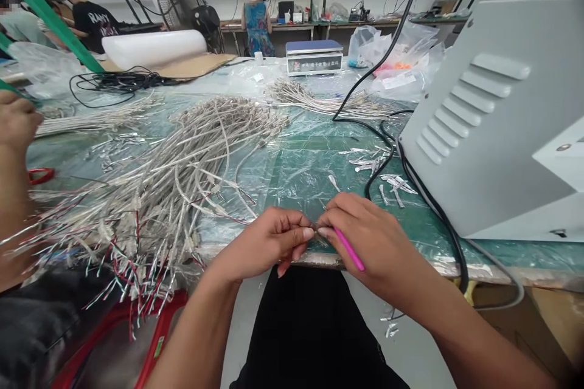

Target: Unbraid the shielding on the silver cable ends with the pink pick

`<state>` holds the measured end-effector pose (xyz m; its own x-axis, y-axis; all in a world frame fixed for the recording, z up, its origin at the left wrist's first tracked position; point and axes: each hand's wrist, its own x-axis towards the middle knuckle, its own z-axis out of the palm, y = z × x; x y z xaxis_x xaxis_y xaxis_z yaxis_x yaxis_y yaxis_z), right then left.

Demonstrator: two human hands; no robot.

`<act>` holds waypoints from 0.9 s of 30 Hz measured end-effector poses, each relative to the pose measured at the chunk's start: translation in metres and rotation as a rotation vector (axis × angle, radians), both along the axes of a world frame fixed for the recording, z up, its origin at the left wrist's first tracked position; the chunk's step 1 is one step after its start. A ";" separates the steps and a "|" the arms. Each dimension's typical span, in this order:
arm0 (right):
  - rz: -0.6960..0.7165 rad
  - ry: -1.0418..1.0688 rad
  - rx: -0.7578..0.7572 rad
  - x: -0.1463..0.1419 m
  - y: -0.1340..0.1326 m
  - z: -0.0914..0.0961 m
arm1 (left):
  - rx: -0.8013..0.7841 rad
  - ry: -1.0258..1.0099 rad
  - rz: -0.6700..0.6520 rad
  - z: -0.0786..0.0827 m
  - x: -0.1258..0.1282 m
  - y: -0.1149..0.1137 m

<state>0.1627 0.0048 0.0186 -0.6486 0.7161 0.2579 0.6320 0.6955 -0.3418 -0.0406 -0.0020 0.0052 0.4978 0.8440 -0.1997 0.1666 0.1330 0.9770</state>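
Observation:
My left hand is closed in a pinch near the table's front edge, thumb against forefinger. What sits between its fingertips is too small to make out. My right hand meets it fingertip to fingertip, closed round a slim pink pen-like tool whose tip is hidden by the fingers. Left of my hands lies a large heap of whitish cables, with red, green, black and white wire ends hanging over the edge. Scraps of silvery foil are scattered beyond my right hand.
A grey vented machine stands at the right, with a black cable along its side. At the back are a scale, plastic bags and more cables. Another person's arm is at far left, near red-handled scissors.

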 end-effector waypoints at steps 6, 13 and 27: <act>-0.045 -0.050 -0.080 0.000 -0.007 0.006 | 0.166 0.163 0.056 -0.004 0.005 -0.014; -0.160 -0.038 -0.009 -0.008 -0.022 0.000 | 0.371 0.217 0.126 -0.011 0.007 -0.027; -0.342 0.075 -0.171 -0.007 -0.027 0.001 | 0.423 0.106 0.210 -0.025 0.006 -0.037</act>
